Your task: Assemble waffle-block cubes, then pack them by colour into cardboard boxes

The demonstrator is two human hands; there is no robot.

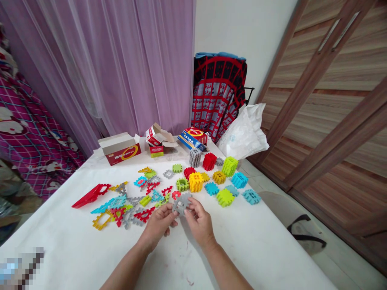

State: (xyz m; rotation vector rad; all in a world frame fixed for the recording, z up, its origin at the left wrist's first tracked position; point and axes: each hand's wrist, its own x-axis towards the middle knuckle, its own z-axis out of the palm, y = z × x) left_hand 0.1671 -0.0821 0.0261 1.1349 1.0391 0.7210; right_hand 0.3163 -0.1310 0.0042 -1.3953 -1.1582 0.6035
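Between my two hands, near the middle of the white table, is a grey notched building tile with window-like openings. My left hand pinches its left edge, and my right hand grips its right edge. Just beyond it lies a small red round piece. To the left spreads a loose pile of notched pieces, among them red triangles, a yellow frame and a blue piece. On the right stand stacks of square tiles, including a yellow stack and a lime green stack.
Along the table's back edge sit opened cardboard boxes: a red and white box, a smaller box and a blue and red box. A white plastic bag stands at the back right corner. Farther right is a wooden wardrobe.
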